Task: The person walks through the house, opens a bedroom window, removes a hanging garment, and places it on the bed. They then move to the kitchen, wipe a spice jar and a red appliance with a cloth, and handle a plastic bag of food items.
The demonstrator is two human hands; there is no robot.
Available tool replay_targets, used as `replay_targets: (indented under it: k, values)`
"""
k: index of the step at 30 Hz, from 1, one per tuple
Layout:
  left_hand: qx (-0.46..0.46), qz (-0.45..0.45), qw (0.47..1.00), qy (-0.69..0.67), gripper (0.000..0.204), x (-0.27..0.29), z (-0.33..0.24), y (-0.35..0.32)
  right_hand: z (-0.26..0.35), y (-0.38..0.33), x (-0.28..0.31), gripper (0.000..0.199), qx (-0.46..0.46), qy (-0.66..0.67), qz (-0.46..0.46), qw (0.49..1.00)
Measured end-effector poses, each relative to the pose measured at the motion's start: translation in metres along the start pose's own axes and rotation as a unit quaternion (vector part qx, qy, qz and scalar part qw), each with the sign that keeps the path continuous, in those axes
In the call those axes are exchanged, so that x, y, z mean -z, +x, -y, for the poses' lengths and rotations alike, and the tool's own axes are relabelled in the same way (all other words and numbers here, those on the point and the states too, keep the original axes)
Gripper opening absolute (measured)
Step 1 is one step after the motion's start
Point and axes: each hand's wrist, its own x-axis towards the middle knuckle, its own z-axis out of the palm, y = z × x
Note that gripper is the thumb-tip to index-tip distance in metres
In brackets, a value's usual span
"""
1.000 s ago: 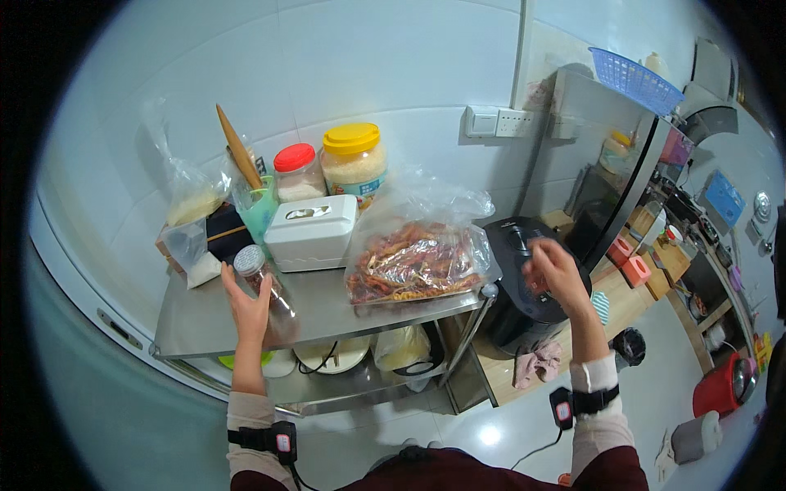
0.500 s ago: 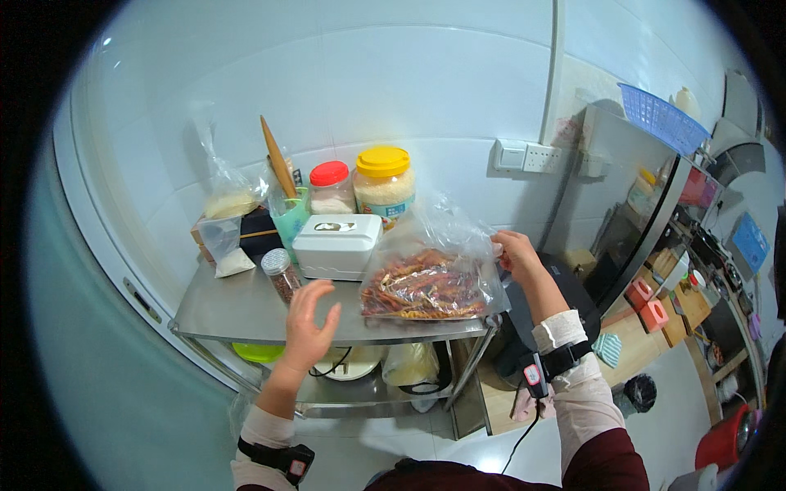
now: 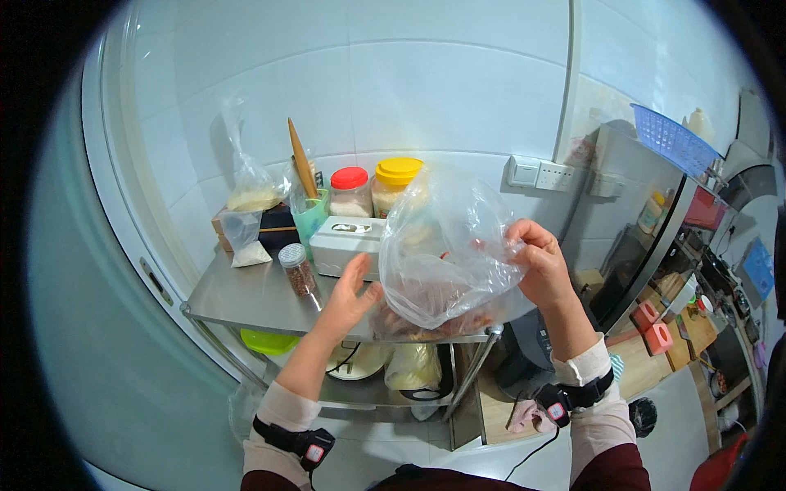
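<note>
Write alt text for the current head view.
A person's right grip pinches the edge of a clear plastic bag with reddish contents on a metal shelf, while the open left grip is at the bag's left side. Behind and to the left stand a white tissue box, a shaker jar and red- and yellow-lidded jars.

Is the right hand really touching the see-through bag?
Touching: the head view shows the right hand pinching the see-through bag between thumb and fingers.
</note>
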Motion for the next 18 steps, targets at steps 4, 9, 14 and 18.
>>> replay_targets:
  k: [4, 9, 14, 18]
  values:
    - [0.076, 0.063, 0.977, -0.191, 0.067, -0.008, -0.019, -0.002, 0.013, -0.022, -0.019, 0.012, -0.004, -0.065, 0.065, 0.996]
    - [0.108, 0.097, 0.953, -0.266, 0.024, -0.017, -0.043, -0.026, 0.013, -0.062, -0.035, 0.013, -0.069, -0.121, 0.136, 0.981]
    - [0.073, -0.015, 0.966, -0.247, 0.01, 0.012, -0.044, -0.078, 0.005, -0.113, -0.045, 0.015, -0.258, -0.23, 0.044, 0.937]
    - [0.048, -0.103, 0.982, -0.152, 0.008, 0.049, -0.036, -0.113, -0.008, -0.145, -0.049, 0.024, -0.296, -0.32, -0.097, 0.895]
